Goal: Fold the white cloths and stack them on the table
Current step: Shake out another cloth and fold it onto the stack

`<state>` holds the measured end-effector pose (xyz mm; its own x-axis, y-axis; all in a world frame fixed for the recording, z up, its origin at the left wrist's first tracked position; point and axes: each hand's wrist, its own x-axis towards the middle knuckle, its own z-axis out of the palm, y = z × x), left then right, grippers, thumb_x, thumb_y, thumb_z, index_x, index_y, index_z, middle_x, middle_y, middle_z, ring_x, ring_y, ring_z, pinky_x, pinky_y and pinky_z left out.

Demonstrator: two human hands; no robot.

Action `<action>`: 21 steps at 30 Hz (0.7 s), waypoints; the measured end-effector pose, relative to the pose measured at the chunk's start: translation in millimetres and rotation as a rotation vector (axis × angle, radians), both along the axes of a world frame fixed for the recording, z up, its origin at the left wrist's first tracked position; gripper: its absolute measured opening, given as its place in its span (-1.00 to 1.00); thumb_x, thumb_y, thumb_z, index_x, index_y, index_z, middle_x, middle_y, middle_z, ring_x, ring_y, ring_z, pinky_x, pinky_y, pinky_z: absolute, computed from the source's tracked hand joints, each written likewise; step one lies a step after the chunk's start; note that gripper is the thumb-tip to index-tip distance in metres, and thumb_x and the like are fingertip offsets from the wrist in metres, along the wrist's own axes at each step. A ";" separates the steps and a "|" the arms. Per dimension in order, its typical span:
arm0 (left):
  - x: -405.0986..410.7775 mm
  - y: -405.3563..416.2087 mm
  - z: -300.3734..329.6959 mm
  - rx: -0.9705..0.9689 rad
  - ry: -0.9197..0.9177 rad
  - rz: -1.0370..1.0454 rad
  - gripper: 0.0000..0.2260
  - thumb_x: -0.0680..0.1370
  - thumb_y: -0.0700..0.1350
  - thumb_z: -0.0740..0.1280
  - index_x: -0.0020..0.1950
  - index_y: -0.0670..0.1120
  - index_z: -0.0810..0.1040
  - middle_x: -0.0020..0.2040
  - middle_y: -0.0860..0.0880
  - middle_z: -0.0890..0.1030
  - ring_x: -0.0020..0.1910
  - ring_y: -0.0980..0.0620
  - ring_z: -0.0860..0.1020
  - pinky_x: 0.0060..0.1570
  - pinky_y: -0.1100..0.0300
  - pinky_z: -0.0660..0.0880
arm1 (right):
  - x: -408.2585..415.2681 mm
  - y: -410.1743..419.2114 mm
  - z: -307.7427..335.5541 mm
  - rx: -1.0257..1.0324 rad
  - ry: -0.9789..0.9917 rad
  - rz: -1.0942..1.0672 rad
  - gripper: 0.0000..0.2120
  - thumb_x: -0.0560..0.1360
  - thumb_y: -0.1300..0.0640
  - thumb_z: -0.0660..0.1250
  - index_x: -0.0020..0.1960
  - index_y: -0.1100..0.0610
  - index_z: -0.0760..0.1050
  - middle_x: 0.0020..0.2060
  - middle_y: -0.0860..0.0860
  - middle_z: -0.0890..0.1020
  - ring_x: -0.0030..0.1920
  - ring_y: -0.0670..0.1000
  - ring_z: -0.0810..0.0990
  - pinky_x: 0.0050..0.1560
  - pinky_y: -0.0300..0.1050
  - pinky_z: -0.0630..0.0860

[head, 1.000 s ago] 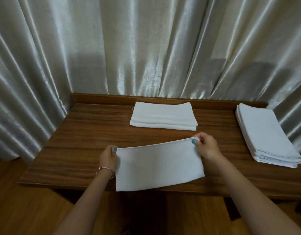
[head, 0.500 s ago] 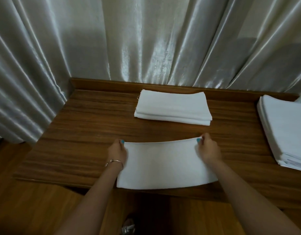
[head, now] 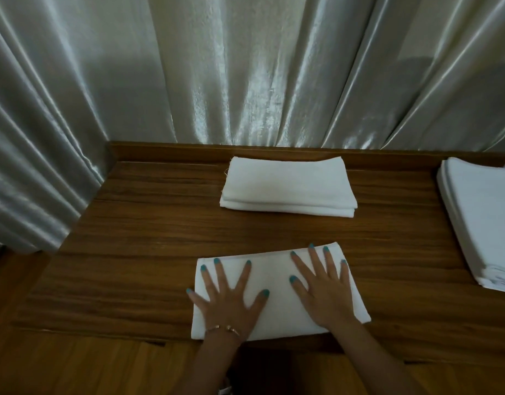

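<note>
Folded cloth point(head: 277, 292) lies flat at the near edge of the table point(head: 148, 238), its near hem right at the lip. Left hand point(head: 227, 305) and right hand point(head: 324, 292) are both pressed palm-down on it, fingers spread wide and flat — gripping nothing, only bearing on the fabric.

Finished stack point(head: 288, 189) sits at the far middle of the table, against the back rail, well apart from the pressed cloth. A taller pile of cloths point(head: 482, 220) lies at the right edge, partly out of view.

Risks, as judged:
- Cloth is skewed, right end farther from the person than the left; if carried over like that, it lands askew on the stack.
- Smoothing outward with spread fingers could drag the top layer off the lower one and open the fold.
- Near hem sits at the table lip — a pull toward the person could slide it off.
- Lifting by one end may let the layers fall open.
</note>
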<state>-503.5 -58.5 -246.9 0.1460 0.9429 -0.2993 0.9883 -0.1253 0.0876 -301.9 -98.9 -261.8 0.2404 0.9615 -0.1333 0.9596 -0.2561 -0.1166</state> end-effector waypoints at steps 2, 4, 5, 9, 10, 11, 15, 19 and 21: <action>-2.5 6.3 -3.5 0.063 -0.034 -0.001 -0.33 0.34 0.55 -0.23 0.37 0.39 -0.38 0.53 -0.12 -0.32 0.49 -0.27 -0.30 0.27 -0.46 -0.24 | -1.0 5.4 1.4 -0.032 -0.016 -0.099 -0.36 0.49 -0.42 -0.30 0.52 -0.29 0.02 0.57 0.01 0.08 0.55 0.18 0.04 0.42 0.35 -0.20; 0.0 21.4 -3.8 0.079 -0.028 -0.045 -0.34 0.35 0.54 -0.22 0.37 0.40 -0.39 0.53 -0.12 -0.32 0.49 -0.26 -0.31 0.29 -0.45 -0.24 | 0.1 14.7 3.0 -0.027 -0.018 -0.152 -0.32 0.44 -0.44 -0.37 0.52 -0.31 -0.09 0.58 0.02 0.00 0.57 0.17 -0.06 0.41 0.37 -0.24; 2.8 32.1 -3.4 0.071 -0.025 -0.067 -0.34 0.35 0.54 -0.24 0.36 0.40 -0.41 0.52 -0.11 -0.34 0.48 -0.26 -0.32 0.30 -0.44 -0.24 | 2.4 21.1 3.6 -0.024 -0.014 -0.152 -0.30 0.40 -0.44 -0.43 0.52 -0.32 -0.18 0.59 0.01 -0.10 0.57 0.15 -0.16 0.42 0.36 -0.26; 10.7 64.2 0.8 0.066 -0.027 -0.116 -0.35 0.31 0.51 -0.33 0.36 0.39 -0.41 0.49 -0.07 -0.40 0.49 -0.22 -0.34 0.34 -0.40 -0.24 | 16.0 41.5 8.9 -0.023 0.002 -0.146 -0.25 0.34 -0.46 -0.47 0.51 -0.30 -0.29 0.58 -0.03 -0.19 0.56 0.09 -0.26 0.47 0.30 -0.25; 8.1 64.1 -0.6 0.084 -0.030 -0.116 -0.36 0.33 0.49 -0.34 0.38 0.38 -0.40 0.51 -0.07 -0.37 0.50 -0.19 -0.32 0.36 -0.37 -0.23 | 18.4 39.6 9.2 -0.021 -0.003 -0.162 -0.27 0.38 -0.46 -0.41 0.52 -0.29 -0.27 0.58 -0.04 -0.17 0.56 0.08 -0.24 0.48 0.28 -0.24; 4.1 60.9 -3.2 0.098 -0.030 -0.090 -0.37 0.36 0.46 -0.34 0.40 0.36 -0.38 0.53 -0.08 -0.34 0.51 -0.16 -0.30 0.38 -0.34 -0.21 | 20.8 34.8 8.4 -0.016 -0.009 -0.216 -0.30 0.42 -0.46 -0.34 0.52 -0.28 -0.25 0.58 -0.04 -0.16 0.57 0.09 -0.21 0.48 0.27 -0.24; -6.7 49.3 -4.5 0.101 -0.091 0.268 -0.41 0.44 0.42 -0.25 0.43 0.34 -0.32 0.55 -0.14 -0.22 0.53 -0.20 -0.19 0.41 -0.34 -0.11 | 28.0 22.8 6.2 0.025 0.042 -0.505 -0.38 0.53 -0.36 -0.21 0.52 -0.25 -0.30 0.58 0.02 -0.13 0.56 0.16 -0.14 0.49 0.30 -0.16; -5.1 52.4 -1.5 0.070 -0.123 0.294 -0.35 0.47 0.41 -0.13 0.48 0.24 -0.26 0.56 -0.14 -0.10 0.54 -0.16 -0.07 0.41 -0.30 -0.07 | 23.2 23.2 10.9 0.131 0.114 -0.545 -0.35 0.57 -0.28 -0.06 0.58 -0.07 -0.11 0.57 0.06 0.08 0.55 0.15 0.05 0.48 0.22 0.04; -4.4 54.5 5.5 0.129 -0.250 0.381 -0.26 0.47 0.36 0.09 0.53 0.05 -0.07 0.51 -0.15 0.17 0.46 -0.15 0.18 0.40 -0.15 0.16 | 21.3 25.6 18.2 0.146 0.156 -0.689 -0.28 0.53 -0.31 0.07 0.55 0.06 0.06 0.49 0.10 0.27 0.47 0.15 0.23 0.42 0.18 0.21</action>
